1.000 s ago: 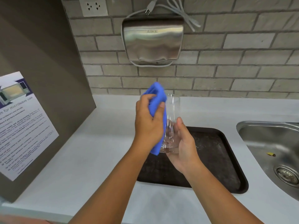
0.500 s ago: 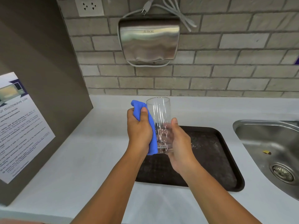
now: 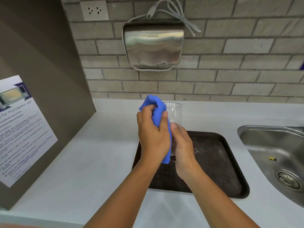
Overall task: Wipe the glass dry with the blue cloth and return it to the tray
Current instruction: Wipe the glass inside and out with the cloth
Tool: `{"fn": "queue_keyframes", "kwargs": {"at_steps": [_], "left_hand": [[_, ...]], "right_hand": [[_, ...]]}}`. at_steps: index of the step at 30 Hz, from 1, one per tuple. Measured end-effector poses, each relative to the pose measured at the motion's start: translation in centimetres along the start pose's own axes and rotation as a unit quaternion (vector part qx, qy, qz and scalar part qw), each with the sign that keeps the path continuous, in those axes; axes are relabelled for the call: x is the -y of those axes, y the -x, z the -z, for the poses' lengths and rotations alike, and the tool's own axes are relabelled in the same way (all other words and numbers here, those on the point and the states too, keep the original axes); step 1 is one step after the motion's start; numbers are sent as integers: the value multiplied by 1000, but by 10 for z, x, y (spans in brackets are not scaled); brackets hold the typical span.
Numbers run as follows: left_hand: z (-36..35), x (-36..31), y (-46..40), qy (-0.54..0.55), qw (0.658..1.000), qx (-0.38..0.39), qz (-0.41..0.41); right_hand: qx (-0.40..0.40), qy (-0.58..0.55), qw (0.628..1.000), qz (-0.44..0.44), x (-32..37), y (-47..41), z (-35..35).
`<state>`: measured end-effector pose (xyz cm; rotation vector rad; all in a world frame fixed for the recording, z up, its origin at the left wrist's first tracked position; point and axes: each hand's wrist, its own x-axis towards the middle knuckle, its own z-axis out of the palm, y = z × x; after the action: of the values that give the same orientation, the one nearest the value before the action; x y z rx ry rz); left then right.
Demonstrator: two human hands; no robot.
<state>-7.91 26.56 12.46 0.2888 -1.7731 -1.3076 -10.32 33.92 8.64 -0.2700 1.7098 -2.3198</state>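
A tall clear glass (image 3: 175, 115) is held upright above the left part of the dark brown tray (image 3: 218, 162). My right hand (image 3: 184, 148) grips its lower half from the right. My left hand (image 3: 152, 137) presses the bunched blue cloth (image 3: 157, 112) against the glass's left side, from the rim down to near its base. The cloth and both hands hide most of the lower glass.
A white counter (image 3: 92, 162) runs under the tray. A steel sink (image 3: 276, 155) lies to the right. On the brick wall hang a steel hand dryer (image 3: 153, 46) and a socket (image 3: 94, 9). A brown cabinet side with a microwave notice (image 3: 19, 129) stands at left.
The cloth in my left hand slid down the glass's side and then back up to the rim. My right hand kept its hold on the glass.
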Motion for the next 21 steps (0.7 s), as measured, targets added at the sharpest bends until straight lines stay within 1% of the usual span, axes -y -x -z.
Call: {"fn": "queue_keyframes", "kwargs": {"at_steps": [3, 5, 6, 7, 8, 9, 10, 11, 12, 13, 14, 16, 17, 18, 19, 21], "left_hand": [[0, -5, 5, -24, 997, 8, -68], [4, -6, 3, -29, 991, 30, -125], [6, -6, -1, -30, 990, 41, -134], [8, -3, -5, -28, 992, 45, -111], [9, 1, -10, -19, 997, 45, -54], [10, 5, -16, 0, 999, 42, 30], [11, 9, -21, 34, 990, 45, 129], [12, 13, -24, 64, 974, 51, 213], [14, 15, -24, 79, 961, 55, 258], [14, 15, -22, 74, 963, 51, 254], [14, 14, -18, 55, 976, 44, 208], [14, 4, -6, 7, 998, 46, 43], [13, 2, -1, -17, 997, 62, -34], [11, 1, 4, -44, 992, 80, -91], [10, 1, 7, -70, 986, 92, -123], [9, -2, 6, -84, 984, 91, -131]], "right_hand": [[2, -22, 1000, 5, 4, 3, 0], [15, -58, 998, 1, 6, 6, 0], [22, -78, 997, -8, 6, 7, 0], [28, -98, 995, -25, 6, 8, 1], [31, -118, 992, -43, 5, 9, 2], [34, -131, 989, -57, 4, 9, 4], [40, -135, 988, -67, 4, 9, 6], [50, -131, 987, -73, 4, 8, 7], [59, -128, 987, -80, 4, 7, 8], [65, -126, 986, -88, 3, 6, 9], [65, -120, 986, -94, 3, 6, 8], [55, -99, 989, -91, 3, 5, 5], [51, -88, 991, -84, 2, 4, 4], [51, -77, 993, -74, 3, 3, 4], [56, -70, 994, -66, 3, 3, 3], [73, -85, 992, -61, 3, 2, 4]]}}
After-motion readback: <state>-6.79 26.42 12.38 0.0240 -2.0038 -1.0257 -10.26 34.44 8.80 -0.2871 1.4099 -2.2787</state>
